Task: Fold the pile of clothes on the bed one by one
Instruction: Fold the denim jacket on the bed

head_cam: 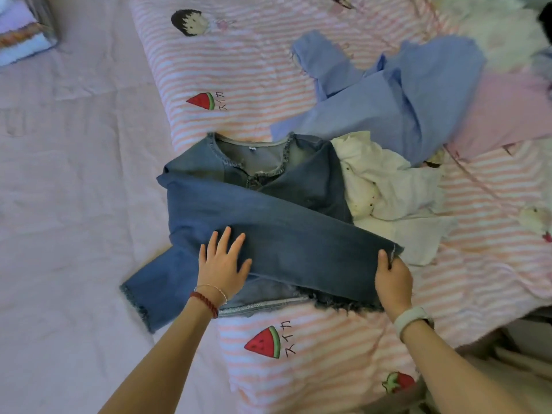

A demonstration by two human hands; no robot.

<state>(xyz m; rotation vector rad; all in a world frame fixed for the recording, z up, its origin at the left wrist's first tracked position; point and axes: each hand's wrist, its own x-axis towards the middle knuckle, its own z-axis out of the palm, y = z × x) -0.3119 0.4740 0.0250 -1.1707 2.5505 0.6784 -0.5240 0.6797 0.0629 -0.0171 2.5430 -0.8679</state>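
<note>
A denim jacket (268,204) lies front up on the bed, its collar toward the far side. One sleeve is folded across its body from left to right; the other sleeve sticks out at the lower left. My left hand (222,264) presses flat on the folded sleeve with fingers spread. My right hand (392,279) grips the frayed cuff end of that sleeve at the jacket's right edge. Behind the jacket lie a crumpled white garment (388,186), a light blue shirt (403,94) and a pink garment (507,112).
A pink striped blanket (239,70) with watermelon and cartoon prints covers the bed's middle and right. Plain pink sheet (74,174) spreads to the left. Folded items (24,31) sit at the top left corner. The bed's edge runs along the lower right.
</note>
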